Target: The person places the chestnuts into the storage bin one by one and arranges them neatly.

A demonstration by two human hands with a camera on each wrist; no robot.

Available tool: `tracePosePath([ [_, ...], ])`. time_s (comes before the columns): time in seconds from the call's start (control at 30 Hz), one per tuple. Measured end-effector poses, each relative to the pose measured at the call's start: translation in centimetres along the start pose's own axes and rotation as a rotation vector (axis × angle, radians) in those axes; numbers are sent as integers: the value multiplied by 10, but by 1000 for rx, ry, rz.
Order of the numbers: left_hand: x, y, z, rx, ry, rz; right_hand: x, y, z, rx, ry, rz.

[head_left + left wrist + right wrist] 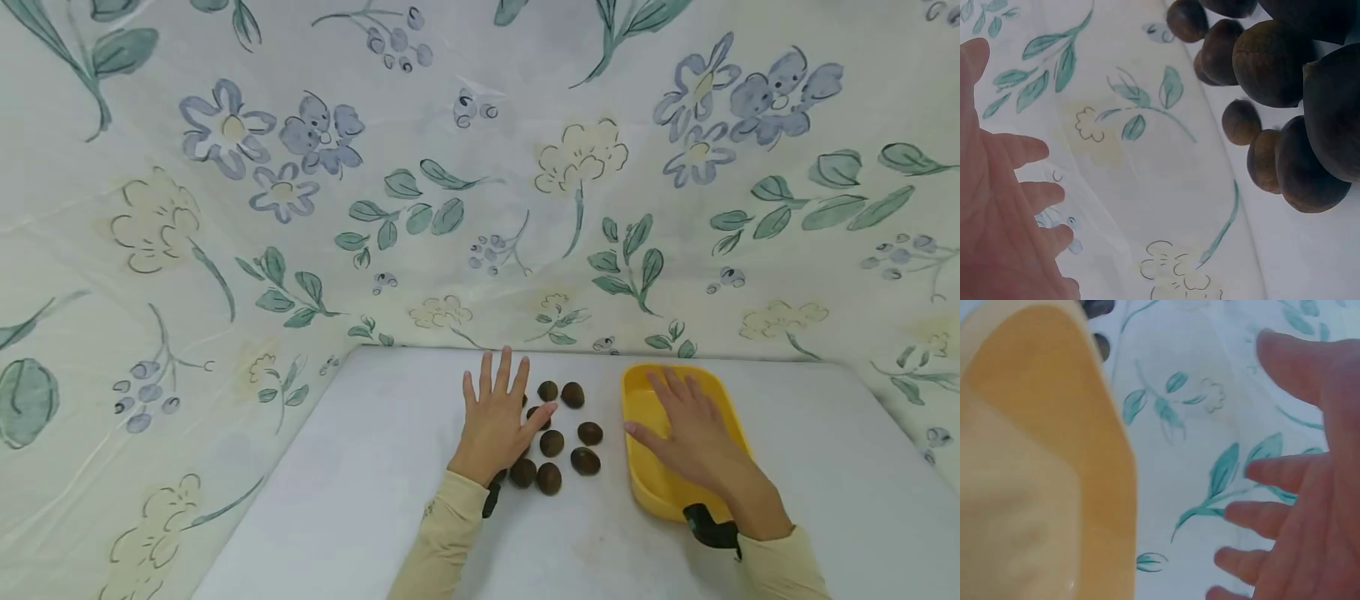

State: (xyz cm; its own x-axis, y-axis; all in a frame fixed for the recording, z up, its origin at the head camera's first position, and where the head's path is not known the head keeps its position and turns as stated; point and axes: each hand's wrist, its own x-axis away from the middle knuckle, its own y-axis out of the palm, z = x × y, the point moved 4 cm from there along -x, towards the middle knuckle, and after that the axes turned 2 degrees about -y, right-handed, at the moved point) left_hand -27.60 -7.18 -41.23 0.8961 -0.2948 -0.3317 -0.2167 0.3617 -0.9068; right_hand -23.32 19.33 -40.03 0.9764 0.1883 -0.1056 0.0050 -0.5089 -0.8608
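Across the background, a floral cloth (480, 200) is hanging wide, with blue flowers, green leaves and cream blooms showing behind a white table (322, 500). On the table's right side, a yellow tray (647, 471) with rounded corners is sitting with its open side facing up. Two pale sleeves (442, 533) are reaching in from the lower edge. Over the tray, the right hand (697, 429) is hovering with fingers extended and thumb standing out to the side; it is holding nothing, and the right wrist view is showing a gap between its fingers and the tray's rim. The left hand (493, 421) is spreading its fingers wide and straight, also holding nothing. At the wrists, black bands (712, 535) are showing. Smallest of all, brown nuts (552, 442) are lying in a loose cluster on the table, mostly between the left hand and the tray, some partly hiding behind that hand.
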Motion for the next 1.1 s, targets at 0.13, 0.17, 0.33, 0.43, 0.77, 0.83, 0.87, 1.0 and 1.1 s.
tracePosePath([
  [0.13,-1,-2,-2,14,-17,-20,8,-16,6,-80,-17,-1],
  [0.17,-1,-2,-2,15,-16,-17,12,-20,9,-93,-14,5],
  [0.33,-3,-5,-3,18,-18,-14,32,-32,29,-84,43,21],
  [0.43,-3,-6,-4,30,-22,-16,43,-31,46,-69,113,6],
  [0.77,-5,-6,-10,64,-33,-5,61,-13,88,-45,232,-110],
  [0.83,-5,-8,-10,67,-33,6,62,-11,92,-42,255,-136],
  [0.87,-5,-9,-11,69,-32,13,62,-10,94,-45,266,-148],
  [1.0,-6,-12,-12,55,-37,24,64,-5,100,-76,310,-203],
  [1.1,-6,-14,-13,44,-40,27,65,-1,102,-117,342,-248],
])
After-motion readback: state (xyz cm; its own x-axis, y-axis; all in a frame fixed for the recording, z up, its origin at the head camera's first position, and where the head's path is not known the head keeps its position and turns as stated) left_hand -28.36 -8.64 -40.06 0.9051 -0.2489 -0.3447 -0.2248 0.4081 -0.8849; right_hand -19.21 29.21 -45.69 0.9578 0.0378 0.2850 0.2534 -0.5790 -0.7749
